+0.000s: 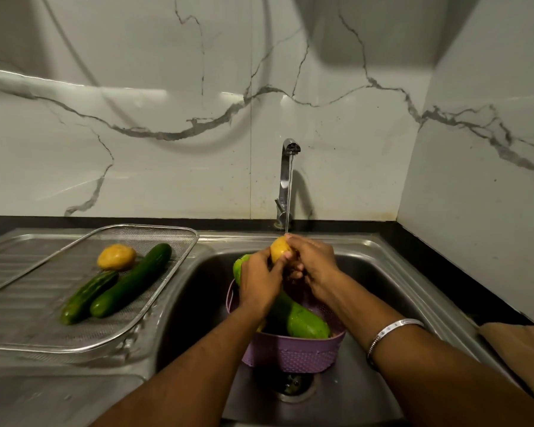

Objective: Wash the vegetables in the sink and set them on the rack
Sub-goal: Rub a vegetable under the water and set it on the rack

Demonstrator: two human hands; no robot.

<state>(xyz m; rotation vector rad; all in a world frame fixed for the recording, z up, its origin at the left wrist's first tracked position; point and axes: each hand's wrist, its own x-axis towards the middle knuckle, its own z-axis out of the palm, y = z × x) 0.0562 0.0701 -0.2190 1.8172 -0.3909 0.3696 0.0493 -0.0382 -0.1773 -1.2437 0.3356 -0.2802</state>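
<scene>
The sink [367, 266] in the lower centre of the frame is brushed steel with a dull shine, and wet. The tap [285, 180] above it is polished, mirror-like metal. At the left, the rack [154, 235] is fine metal mesh with a shiny wire rim. The two cucumbers [117, 285] on it have glossy, wet skin; the potato [116, 257] beside them looks matt. The basket [293, 352] in the sink is matt purple plastic with a woven pattern. The wall [167, 118] is glossy marble-look tile. The bracelet [392, 331] at the right is shiny metal.
</scene>
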